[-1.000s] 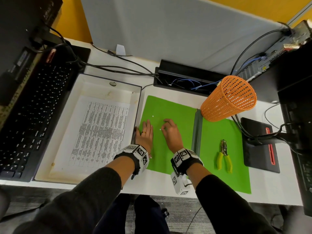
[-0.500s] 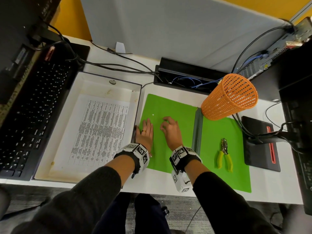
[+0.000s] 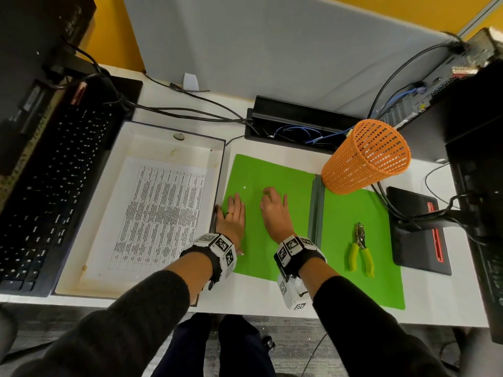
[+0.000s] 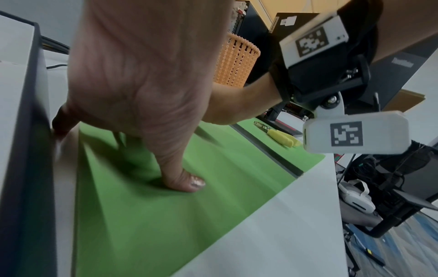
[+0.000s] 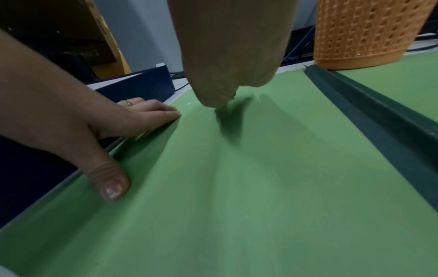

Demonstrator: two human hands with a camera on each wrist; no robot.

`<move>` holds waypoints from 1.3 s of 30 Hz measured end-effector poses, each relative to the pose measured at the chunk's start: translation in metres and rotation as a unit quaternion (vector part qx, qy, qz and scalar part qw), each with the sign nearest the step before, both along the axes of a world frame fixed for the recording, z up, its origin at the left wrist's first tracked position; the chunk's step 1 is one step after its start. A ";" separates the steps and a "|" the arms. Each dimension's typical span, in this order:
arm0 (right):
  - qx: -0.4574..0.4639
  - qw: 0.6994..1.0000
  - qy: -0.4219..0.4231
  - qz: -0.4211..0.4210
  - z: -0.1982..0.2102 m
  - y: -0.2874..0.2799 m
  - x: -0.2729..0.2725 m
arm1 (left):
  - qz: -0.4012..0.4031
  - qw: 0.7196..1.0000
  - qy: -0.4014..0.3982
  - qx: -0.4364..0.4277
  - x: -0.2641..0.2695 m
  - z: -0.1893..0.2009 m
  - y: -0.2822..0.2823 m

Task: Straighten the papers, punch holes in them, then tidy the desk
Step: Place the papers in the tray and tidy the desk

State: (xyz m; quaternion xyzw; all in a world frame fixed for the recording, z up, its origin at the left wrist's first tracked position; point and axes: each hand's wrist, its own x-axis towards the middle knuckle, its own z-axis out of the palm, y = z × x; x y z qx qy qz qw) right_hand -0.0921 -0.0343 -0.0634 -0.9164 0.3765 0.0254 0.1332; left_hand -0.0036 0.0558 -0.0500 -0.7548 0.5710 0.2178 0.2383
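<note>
A green folder (image 3: pixel 261 170) lies open on the desk, its dark spine (image 3: pixel 317 208) to the right of both hands. My left hand (image 3: pixel 234 216) lies flat on the folder's left flap at its left edge, fingers straight and the thumb (image 4: pixel 187 183) pressing down. My right hand (image 3: pixel 275 210) is beside it with bent, bunched fingers whose tips (image 5: pixel 222 106) touch the flap; what is under them is hidden. A small white paper dot (image 3: pixel 244 187) sits just beyond the left hand. The yellow-handled hole punch (image 3: pixel 360 248) lies on the right flap. Printed papers (image 3: pixel 160 213) lie in a white box tray (image 3: pixel 141 144).
An orange mesh basket (image 3: pixel 364 156) stands at the top of the folder's spine. A black keyboard (image 3: pixel 49 191) lies left of the tray. There is a cable trough (image 3: pixel 299 118) behind the folder and a black monitor base (image 3: pixel 419 229) with cables to the right.
The right hand has curled its fingers over the spot where a second white dot lay by its index finger; that dot no longer shows. The left hand has stayed flat.
</note>
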 end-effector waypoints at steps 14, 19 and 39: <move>0.149 0.938 -0.242 -0.198 -0.017 -0.013 -0.038 | 0.150 0.915 0.180 -0.329 0.039 -0.021 -0.037; 0.159 0.918 -0.304 -0.197 -0.026 -0.017 -0.042 | 0.201 0.887 0.181 -0.374 0.046 -0.026 -0.052; 0.178 0.905 -0.335 -0.192 -0.024 -0.018 -0.045 | 0.195 0.911 0.153 -0.329 0.051 -0.008 -0.069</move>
